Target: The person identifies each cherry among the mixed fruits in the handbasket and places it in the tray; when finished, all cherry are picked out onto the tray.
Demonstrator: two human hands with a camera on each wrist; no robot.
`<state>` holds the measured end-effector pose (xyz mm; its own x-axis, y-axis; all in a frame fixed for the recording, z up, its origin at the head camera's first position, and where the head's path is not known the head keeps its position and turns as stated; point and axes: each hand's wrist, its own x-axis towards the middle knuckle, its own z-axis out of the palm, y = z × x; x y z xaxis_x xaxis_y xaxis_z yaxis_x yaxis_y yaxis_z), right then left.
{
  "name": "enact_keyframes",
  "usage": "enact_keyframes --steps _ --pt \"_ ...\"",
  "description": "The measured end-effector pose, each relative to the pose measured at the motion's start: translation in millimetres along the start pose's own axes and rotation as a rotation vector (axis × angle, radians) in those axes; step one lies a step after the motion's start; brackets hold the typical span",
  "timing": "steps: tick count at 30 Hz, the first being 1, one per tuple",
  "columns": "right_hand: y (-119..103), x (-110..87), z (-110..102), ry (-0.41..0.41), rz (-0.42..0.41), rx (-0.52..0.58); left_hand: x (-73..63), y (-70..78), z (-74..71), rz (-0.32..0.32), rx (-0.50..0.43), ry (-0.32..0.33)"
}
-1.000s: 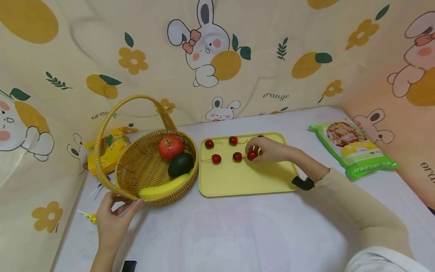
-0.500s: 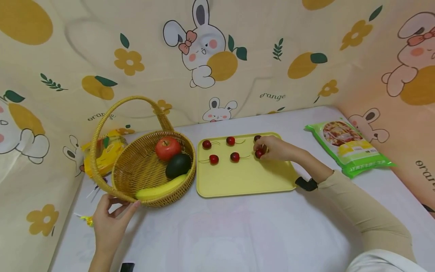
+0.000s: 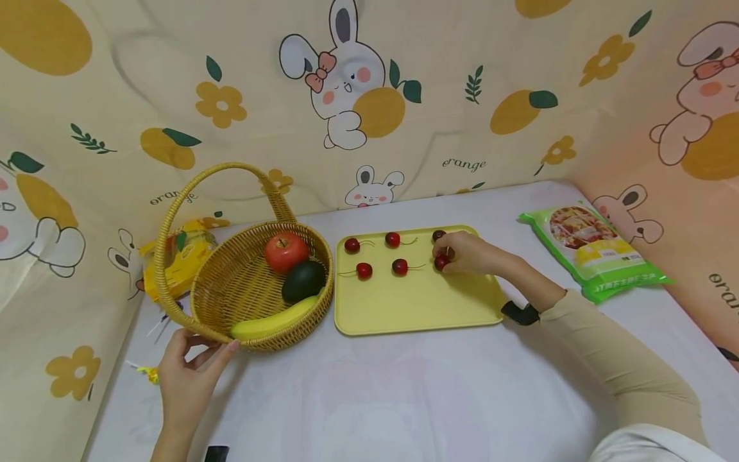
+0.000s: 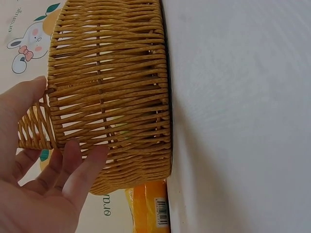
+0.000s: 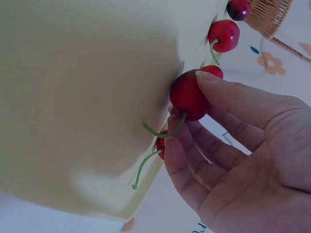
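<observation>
My left hand holds the near rim of a wicker basket at the foot of its handle. In the left wrist view, its thumb and fingers lie about the woven rim. The basket contains a red apple, a dark green avocado and a banana. Over the right part of a yellow tray, my right hand pinches a cherry between thumb and fingers; its green stem hangs free. Several other cherries lie on the tray in two rows, among them one cherry with its stem to the right.
Right of the tray lies a green and white food packet. A yellow package stands behind the basket on the left, and a small yellow wrapped item lies by the left hand. A patterned cloth wall closes off the back.
My right hand has moved a little to the right with the cherry, away from the neighbouring one, then stayed almost still. The left hand keeps its hold on the basket.
</observation>
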<state>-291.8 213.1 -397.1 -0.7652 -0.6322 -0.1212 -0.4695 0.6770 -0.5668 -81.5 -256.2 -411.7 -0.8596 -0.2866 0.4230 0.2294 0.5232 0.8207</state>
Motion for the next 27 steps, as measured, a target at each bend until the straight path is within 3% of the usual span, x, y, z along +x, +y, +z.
enact_keyframes --steps 21,24,27 --pt "-1.6 -1.4 -2.2 0.012 0.020 -0.031 -0.3 -3.9 2.6 0.007 0.003 0.005" --pt "-4.6 -5.5 -3.7 0.038 0.032 -0.088 -1.5 -1.5 2.9 -0.019 0.008 0.006" --pt "-13.6 -11.2 -4.1 0.100 0.031 -0.188 -2.8 4.6 1.0 -0.035 0.087 0.054"
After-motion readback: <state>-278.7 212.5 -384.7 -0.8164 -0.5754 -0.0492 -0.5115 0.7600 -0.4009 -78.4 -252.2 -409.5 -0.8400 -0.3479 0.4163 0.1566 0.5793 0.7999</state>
